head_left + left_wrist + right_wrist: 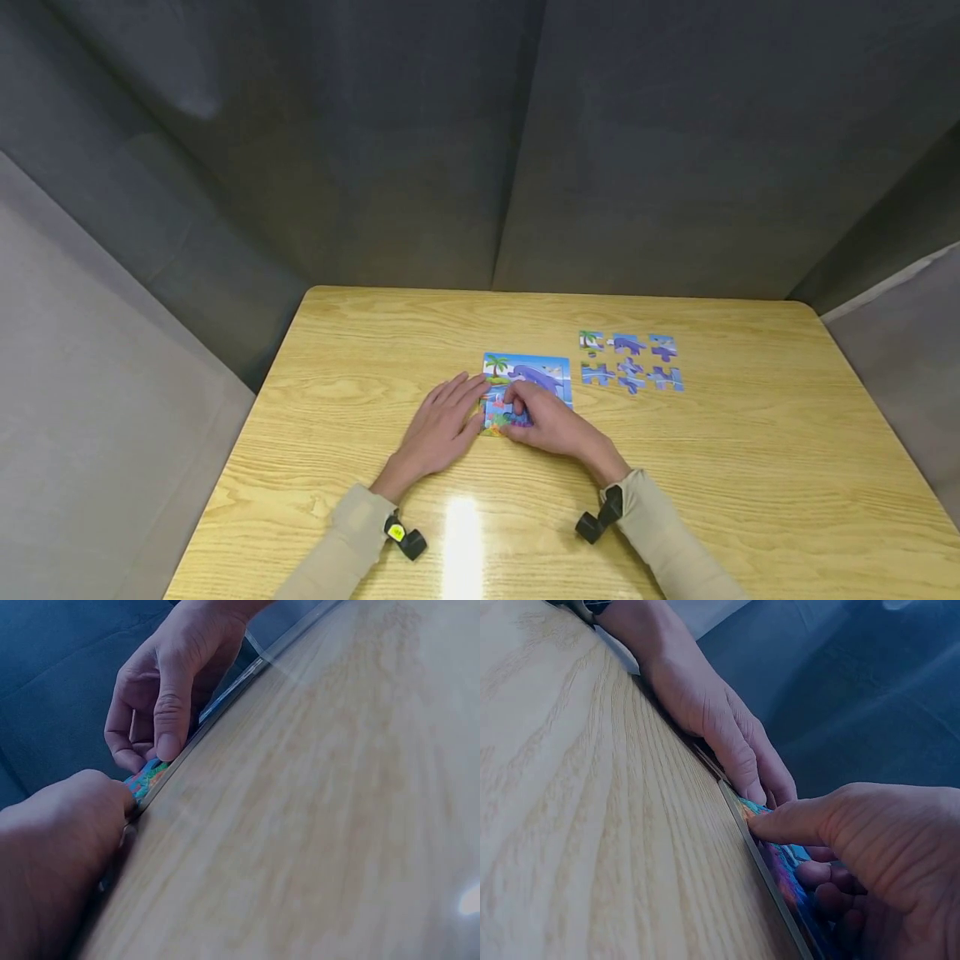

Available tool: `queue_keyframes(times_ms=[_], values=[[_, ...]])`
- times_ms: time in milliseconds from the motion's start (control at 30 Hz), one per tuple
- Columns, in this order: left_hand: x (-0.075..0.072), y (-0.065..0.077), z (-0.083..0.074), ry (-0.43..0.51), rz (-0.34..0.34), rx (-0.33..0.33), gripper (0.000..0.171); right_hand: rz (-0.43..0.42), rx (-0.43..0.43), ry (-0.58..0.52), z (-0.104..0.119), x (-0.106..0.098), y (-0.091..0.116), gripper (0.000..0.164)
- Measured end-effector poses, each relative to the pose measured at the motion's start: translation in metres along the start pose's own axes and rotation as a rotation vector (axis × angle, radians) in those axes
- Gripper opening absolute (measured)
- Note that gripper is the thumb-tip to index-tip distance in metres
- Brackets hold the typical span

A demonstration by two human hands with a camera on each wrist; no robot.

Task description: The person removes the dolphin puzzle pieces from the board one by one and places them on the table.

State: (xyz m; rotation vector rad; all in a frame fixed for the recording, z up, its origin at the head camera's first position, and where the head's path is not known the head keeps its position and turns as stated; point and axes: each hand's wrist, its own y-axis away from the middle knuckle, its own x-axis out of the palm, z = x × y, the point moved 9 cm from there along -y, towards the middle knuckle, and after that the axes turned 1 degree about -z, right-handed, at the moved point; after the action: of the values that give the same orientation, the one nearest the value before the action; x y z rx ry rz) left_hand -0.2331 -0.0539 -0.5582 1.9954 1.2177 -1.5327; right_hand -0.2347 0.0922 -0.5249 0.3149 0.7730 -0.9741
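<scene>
A small jigsaw puzzle board (536, 373) with a dolphin and a palm tree lies flat on the table. My left hand (442, 427) rests at its left side, fingers extended and fingertips touching the edge. Over the lower part of the board, my right hand (553, 423) has its fingers curled, with thumb and index finger pinching a puzzle piece (517, 414) against the board. That piece is largely covered by the fingers. In the right wrist view, the thumb (780, 821) touches the colourful near strip of the board.
Several loose puzzle pieces (632, 375) lie in two rows to the right of the board. The wooden table (750, 467) has dark curtains (637, 167) behind it and grey panels at both sides. A light reflection shines near the table's front.
</scene>
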Motion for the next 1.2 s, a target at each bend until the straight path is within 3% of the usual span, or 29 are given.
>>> queue_keyframes(times_ms=[333, 933, 1200], values=[[-0.0034, -0.0003, -0.0012, 0.044, -0.008, 0.007, 0.054, 0.015, 0.037, -0.019, -0.0003, -0.0014, -0.0006, 0.036], [-0.0019, -0.0012, -0.0004, 0.027, -0.007, -0.009, 0.055, 0.007, 0.066, -0.037, -0.003, 0.001, 0.0009, 0.037], [-0.0024, -0.0005, -0.0013, 0.024, -0.007, -0.011, 0.057, -0.039, 0.054, -0.01, -0.0042, -0.0002, -0.0005, 0.038]])
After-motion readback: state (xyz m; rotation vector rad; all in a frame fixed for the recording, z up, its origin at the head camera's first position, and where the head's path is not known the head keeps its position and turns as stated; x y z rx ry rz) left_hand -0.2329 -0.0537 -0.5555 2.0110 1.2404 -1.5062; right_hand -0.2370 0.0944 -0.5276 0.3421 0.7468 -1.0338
